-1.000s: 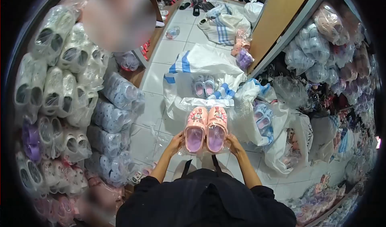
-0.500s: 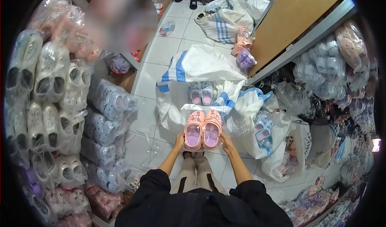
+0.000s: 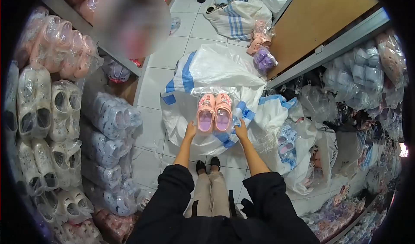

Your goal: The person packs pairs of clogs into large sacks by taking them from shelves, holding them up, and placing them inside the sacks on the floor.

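A pair of pink clogs (image 3: 214,110) with purple insoles lies side by side in clear plastic wrapping, over the opening of a large white sack (image 3: 207,67) with blue stripes. My left hand (image 3: 190,130) is closed on the wrapping at the left of the pair. On the other side, my right hand (image 3: 241,130) grips the wrapping beside the right clog. Both arms reach forward from my body. Whether the clogs rest on anything inside the sack cannot be seen; they cover its contents.
Wrapped white clogs (image 3: 34,101) and pale blue clogs (image 3: 113,114) are stacked at my left. Another open sack with blue clogs (image 3: 286,140) stands at the right. Purple clogs (image 3: 263,59) lie by the tan door panel (image 3: 320,23). A striped sack (image 3: 237,17) sits farther back.
Both hands have moved forward, away from my body, carrying the pink clogs over the sack. The blue-grey clogs seen in the sack earlier are now hidden. My view has shifted slightly.
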A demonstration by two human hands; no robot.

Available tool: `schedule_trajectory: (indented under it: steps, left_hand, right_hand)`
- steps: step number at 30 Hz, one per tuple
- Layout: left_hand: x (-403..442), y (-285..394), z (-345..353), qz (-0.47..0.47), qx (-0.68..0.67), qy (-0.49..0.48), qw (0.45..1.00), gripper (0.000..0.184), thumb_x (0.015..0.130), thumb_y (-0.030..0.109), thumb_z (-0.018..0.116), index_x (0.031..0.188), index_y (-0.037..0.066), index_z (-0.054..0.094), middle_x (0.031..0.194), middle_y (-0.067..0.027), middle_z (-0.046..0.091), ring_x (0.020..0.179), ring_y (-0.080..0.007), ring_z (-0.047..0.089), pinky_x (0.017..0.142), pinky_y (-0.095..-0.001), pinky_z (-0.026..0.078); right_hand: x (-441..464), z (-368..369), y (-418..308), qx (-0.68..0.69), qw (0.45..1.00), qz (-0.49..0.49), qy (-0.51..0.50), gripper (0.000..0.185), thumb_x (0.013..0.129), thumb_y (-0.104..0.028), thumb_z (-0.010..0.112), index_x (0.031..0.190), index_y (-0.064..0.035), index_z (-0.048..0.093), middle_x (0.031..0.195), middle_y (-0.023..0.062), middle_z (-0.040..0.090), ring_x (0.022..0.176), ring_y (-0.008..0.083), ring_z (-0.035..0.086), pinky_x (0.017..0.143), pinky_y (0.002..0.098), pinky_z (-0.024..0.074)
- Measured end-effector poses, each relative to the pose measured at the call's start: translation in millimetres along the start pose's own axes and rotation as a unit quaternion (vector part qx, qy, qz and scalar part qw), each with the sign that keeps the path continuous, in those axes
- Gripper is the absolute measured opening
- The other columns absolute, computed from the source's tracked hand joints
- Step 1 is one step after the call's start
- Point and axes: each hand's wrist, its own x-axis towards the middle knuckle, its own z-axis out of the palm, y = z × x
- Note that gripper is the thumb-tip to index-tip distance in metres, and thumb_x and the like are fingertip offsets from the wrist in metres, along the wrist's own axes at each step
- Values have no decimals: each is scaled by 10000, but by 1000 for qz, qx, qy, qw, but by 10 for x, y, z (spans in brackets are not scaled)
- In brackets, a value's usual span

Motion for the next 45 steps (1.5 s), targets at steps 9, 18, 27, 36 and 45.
schedule_trajectory:
  steps: [9,18,27,36,45]
  left_hand:
    - [-392,436,5,-89,-21,-176,980,596,739,223,474,1222,-63,274,1213,-225,364,1133,-272,359,924,-294,277]
    - [-388,-369,178,-84,83,-106,987,734,682,378,517,1248,-6,250,1231,-232,334,1152,-329,321,953,-361,230]
    - [-549,-1657,247,-217,4,32,976,817,663,307,581,1195,-140,151,1222,-336,205,1160,-399,224,959,-381,228]
    - [-452,-2405,524,-306,-16,51,950,843,668,471,520,1189,-120,219,1252,-282,229,1160,-345,271,942,-352,248]
    - [-452,-2206,573,-269,-81,39,959,932,614,502,565,1192,-127,194,1230,-322,217,1175,-385,209,950,-389,238]
  right_hand:
    - [-91,268,57,-48,994,45,-92,566,656,-194,567,1163,-20,384,1174,216,394,1108,314,372,925,337,289]
    - [-255,441,191,-51,989,17,-140,527,656,-209,583,1119,-7,433,1118,209,438,1063,309,408,898,329,309]
    - [-457,878,1195,-6,975,200,-93,814,598,-304,669,1213,11,237,1186,221,338,1067,307,379,861,336,336]
    - [-187,1603,1584,326,890,288,-138,486,714,-305,595,1120,-84,446,1072,63,463,1021,169,389,831,330,341]
    - [-218,1435,362,184,967,172,-28,409,695,-272,613,1017,-66,468,1002,71,464,868,145,472,739,320,390]
